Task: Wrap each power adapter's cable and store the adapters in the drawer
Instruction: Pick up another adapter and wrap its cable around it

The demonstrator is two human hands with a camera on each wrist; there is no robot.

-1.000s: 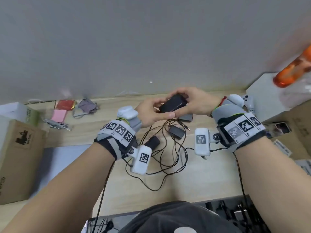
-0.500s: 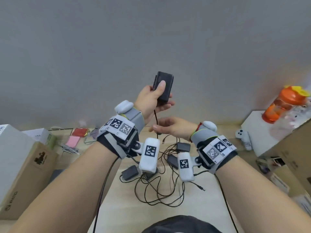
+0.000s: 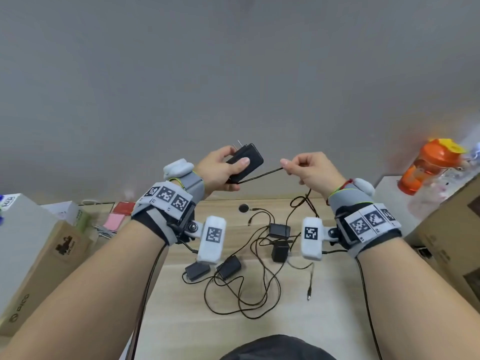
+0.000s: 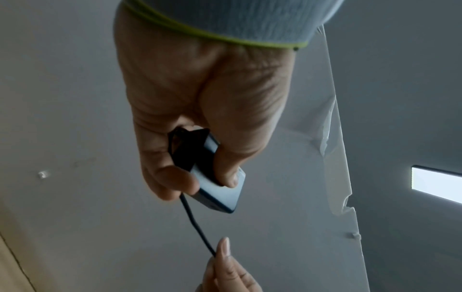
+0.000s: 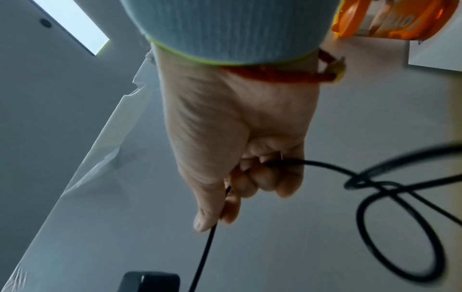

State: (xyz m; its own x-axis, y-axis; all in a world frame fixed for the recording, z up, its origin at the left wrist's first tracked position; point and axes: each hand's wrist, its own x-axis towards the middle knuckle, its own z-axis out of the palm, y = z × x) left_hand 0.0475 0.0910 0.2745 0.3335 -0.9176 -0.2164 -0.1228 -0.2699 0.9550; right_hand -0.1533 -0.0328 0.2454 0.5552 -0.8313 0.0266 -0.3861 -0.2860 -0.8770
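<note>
My left hand (image 3: 228, 168) grips a black power adapter (image 3: 250, 158) above the desk, thumb on its flat face and prongs pointing up; the left wrist view shows the same adapter (image 4: 220, 189) between thumb and fingers. Its thin black cable (image 3: 259, 176) runs rightward to my right hand (image 3: 292, 166), which pinches it between thumb and forefinger. In the right wrist view the cable (image 5: 207, 243) passes through that pinch and loops away below. Several other black adapters (image 3: 279, 229) lie on the wooden desk (image 3: 337, 294) in a tangle of cables (image 3: 241, 294). No drawer is in view.
Cardboard boxes (image 3: 39, 258) stand at the left and another box (image 3: 446, 229) at the right. An orange bottle (image 3: 428, 165) sits on a white block at the back right. Pink and red small items (image 3: 117, 216) lie at the back left. A grey wall rises behind the desk.
My left hand lowered and tipped the adapter from upright to slanted. My right hand moved up and rightward, drawing the cable out taut between both hands.
</note>
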